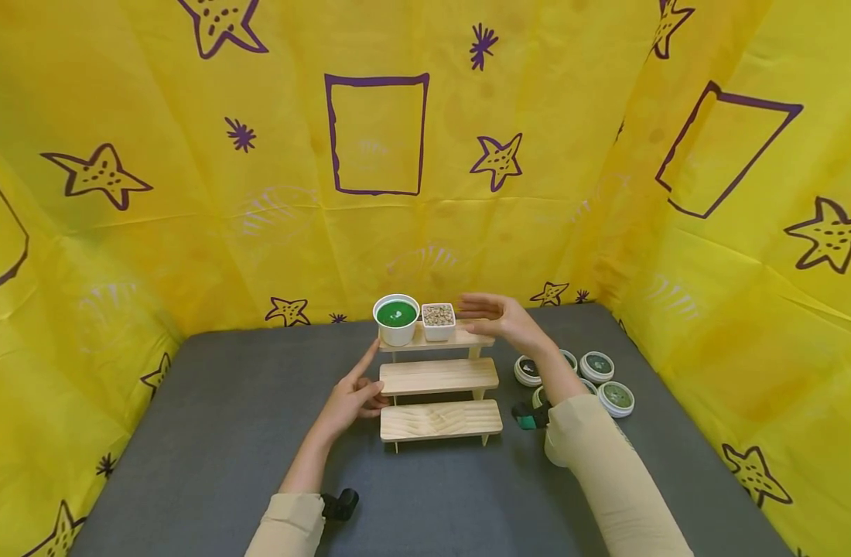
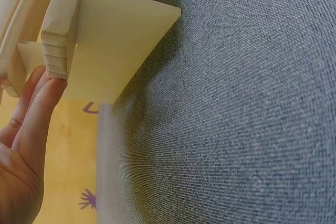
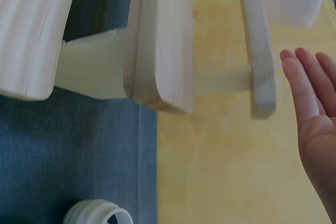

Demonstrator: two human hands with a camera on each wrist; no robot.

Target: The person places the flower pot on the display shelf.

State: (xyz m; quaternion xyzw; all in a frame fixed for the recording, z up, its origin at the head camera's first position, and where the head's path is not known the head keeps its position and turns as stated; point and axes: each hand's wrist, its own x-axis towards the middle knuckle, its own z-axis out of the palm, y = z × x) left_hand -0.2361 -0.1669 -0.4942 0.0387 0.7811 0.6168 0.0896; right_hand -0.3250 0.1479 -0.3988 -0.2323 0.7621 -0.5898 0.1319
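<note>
A three-tier wooden stand (image 1: 439, 377) stands on the grey table. On its top tier, a round white cup (image 1: 398, 336) with green contents sits at the left, beside a square white cup (image 1: 439, 333) of small speckled bits. My left hand (image 1: 350, 398) touches the stand's left end, index finger stretched toward the top tier; in the left wrist view its fingertips (image 2: 56, 85) meet a tier's end. My right hand (image 1: 505, 319) is at the top tier's right end, fingers extended toward the square cup. The right wrist view shows that hand (image 3: 317, 108) with straight fingers and nothing held.
Several round white jars (image 1: 616, 398) with dark and green contents cluster at the right, partly behind my right forearm. Patterned yellow cloth (image 1: 286, 255) walls the back and sides of the grey table (image 1: 258, 402).
</note>
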